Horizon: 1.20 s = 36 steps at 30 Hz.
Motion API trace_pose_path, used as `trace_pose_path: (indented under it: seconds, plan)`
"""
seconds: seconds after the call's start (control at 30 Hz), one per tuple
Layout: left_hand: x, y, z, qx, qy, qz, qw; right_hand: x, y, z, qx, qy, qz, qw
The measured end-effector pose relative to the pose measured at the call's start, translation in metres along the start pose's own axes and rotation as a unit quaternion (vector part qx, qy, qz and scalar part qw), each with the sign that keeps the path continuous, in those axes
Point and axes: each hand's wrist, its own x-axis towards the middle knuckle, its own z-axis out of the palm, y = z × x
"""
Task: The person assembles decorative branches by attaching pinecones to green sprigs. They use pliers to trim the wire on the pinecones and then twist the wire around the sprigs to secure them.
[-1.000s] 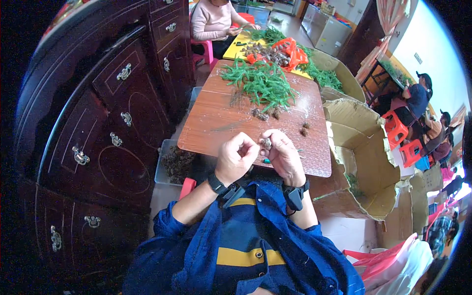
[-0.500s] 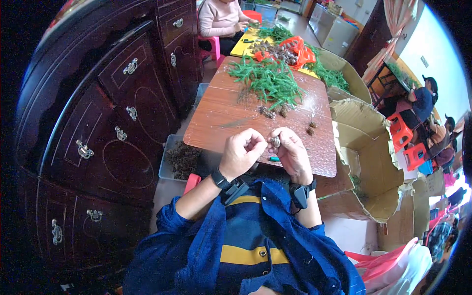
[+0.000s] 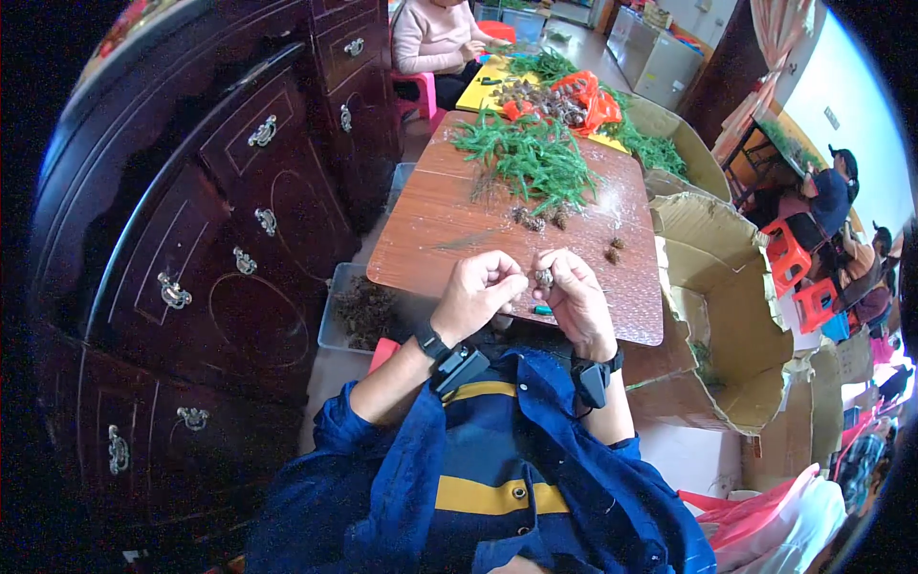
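Over the near edge of the brown table (image 3: 411,234), my two hands are raised close together. Between the thumb and fingers of my right hand (image 3: 581,304) is a small pine cone (image 3: 544,277). My left hand (image 3: 475,295) pinches thumb to fingertips right beside the cone; whatever sits in that pinch is too small to make out. Below the cone, a small green object (image 3: 542,310) lies at the table edge. Beyond my hands are loose pine cones (image 3: 615,251) and a heap of green artificial sprigs (image 3: 535,163).
A clear plastic bin (image 3: 330,320) of brown pieces stands left, by dark cabinets (image 3: 239,316). Open cardboard boxes (image 3: 708,287) line the right side. Farther off, a red bag (image 3: 598,107) and cones lie on a yellow table (image 3: 478,94), where another person (image 3: 435,43) sits.
The whole view has shifted slightly, so the scene sits a little farther right. My hands keep nearly the same pose around the pine cone.
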Motion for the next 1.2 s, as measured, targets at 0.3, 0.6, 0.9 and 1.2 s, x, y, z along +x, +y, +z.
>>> trace_pose_path:
  seconds: [0.3, 0.6, 0.9, 1.2]
  plan:
    - [0.007, 0.009, 0.000, 0.014, 0.006, 0.044, 0.999, 0.000, -0.014, 0.001, -0.099, -0.001, 0.035, 0.994]
    - [0.015, 0.007, 0.010, -0.066, 0.011, 0.029, 0.997, 0.002, -0.020, -0.006, -0.100, -0.004, 0.034, 0.994]
    - [0.015, 0.002, 0.017, -0.149, -0.013, -0.005, 0.989, 0.002, -0.017, -0.008, -0.025, -0.023, 0.035, 0.999]
    - [0.017, 0.000, 0.021, -0.021, 0.018, 0.062, 0.998, -0.001, -0.029, 0.009, -0.259, 0.046, -0.027, 0.964]
